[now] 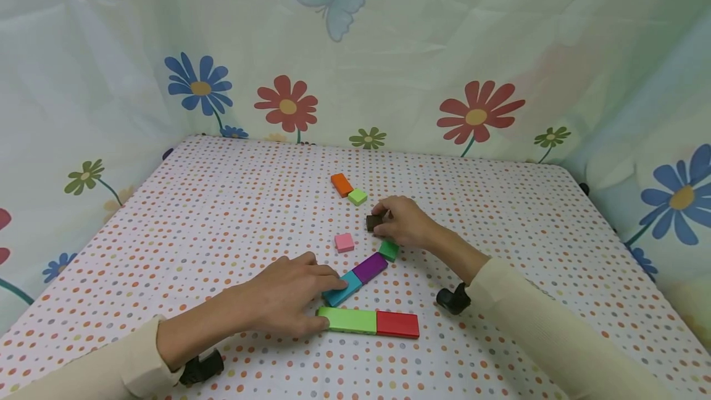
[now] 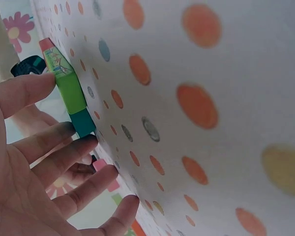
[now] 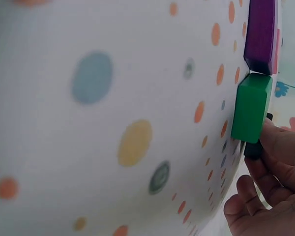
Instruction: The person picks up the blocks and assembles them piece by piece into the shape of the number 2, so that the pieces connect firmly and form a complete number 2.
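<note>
My left hand [image 1: 286, 295] rests at the near blocks, fingers spread and fairly straight. Its thumb touches the left end of a long light green block [image 1: 350, 320], and its fingertips lie on a blue block [image 1: 343, 289]. A red block [image 1: 397, 325] adjoins the light green one end to end. From the blue block, a purple block [image 1: 370, 268] and a green block [image 1: 389, 250] continue a slanting line up to the right. Just beyond the green block, my right hand [image 1: 408, 221] pinches a small black block [image 1: 373, 223] between thumb and fingers.
A small pink block [image 1: 344, 242] lies left of the black one. Farther back, an orange block [image 1: 341, 184] meets a small light green block [image 1: 357, 197] at a corner. A dotted cloth [image 1: 250, 196] covers the table, and a flowered curtain [image 1: 389, 48] hangs behind it.
</note>
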A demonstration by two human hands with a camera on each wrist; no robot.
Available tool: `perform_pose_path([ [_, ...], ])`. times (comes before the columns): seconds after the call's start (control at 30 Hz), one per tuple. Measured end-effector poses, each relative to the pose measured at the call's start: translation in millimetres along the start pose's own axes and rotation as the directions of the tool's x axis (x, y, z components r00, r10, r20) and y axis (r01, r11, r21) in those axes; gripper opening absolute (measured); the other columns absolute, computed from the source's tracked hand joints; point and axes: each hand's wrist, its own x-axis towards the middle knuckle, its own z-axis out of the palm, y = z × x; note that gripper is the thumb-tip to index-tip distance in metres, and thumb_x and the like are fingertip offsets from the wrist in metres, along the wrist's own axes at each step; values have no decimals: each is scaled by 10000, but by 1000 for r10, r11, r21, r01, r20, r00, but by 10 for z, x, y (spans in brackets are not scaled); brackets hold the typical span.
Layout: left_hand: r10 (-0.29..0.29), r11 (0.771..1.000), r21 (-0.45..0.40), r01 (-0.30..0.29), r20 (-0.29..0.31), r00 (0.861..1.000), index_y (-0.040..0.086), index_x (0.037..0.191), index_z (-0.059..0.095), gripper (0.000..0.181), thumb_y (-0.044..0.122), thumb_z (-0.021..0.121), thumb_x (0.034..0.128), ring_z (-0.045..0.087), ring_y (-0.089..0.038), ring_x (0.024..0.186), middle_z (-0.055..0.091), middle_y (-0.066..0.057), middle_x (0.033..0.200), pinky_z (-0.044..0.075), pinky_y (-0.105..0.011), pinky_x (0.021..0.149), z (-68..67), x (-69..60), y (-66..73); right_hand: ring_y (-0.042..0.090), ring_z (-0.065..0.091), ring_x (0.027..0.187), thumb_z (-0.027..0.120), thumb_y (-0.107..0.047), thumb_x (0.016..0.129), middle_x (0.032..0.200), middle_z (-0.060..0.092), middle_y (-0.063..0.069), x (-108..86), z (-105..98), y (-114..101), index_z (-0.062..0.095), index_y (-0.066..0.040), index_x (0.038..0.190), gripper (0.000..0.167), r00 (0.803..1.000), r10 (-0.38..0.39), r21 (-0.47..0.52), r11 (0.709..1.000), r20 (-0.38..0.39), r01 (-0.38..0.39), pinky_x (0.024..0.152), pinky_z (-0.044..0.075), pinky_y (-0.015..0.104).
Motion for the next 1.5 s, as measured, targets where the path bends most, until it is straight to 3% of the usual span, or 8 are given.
perform_pose_path([
  [0.57,2,1000,3,-2,5,1000,223,1386,636,565,401,718,856,510,-128,1054,627,99,1349,466,-344,777,-5,1,11,259,562,1004,748,-128,925,1123,634,118,-86,-29,193,647,-31,1236,341,996,59,10,998,-66,-59,882,456,408],
  [0.87,5,1000,-3,-5,3,1000,224,1391,632,568,398,720,857,508,-124,1053,626,101,1351,464,-338,775,0,-6,4,246,539,954,762,-109,907,1099,639,103,-152,-59,228,665,-39,1209,325,995,34,14,999,-93,-33,818,438,376],
  [1.5,-5,1000,-10,5,5,1000,241,1391,631,564,405,725,859,514,-132,1092,616,105,1365,470,-371,807,2,-5,0,248,536,926,783,-85,880,1078,658,99,-250,-70,328,693,-36,1157,295,995,-4,94,996,-99,13,818,416,380],
])
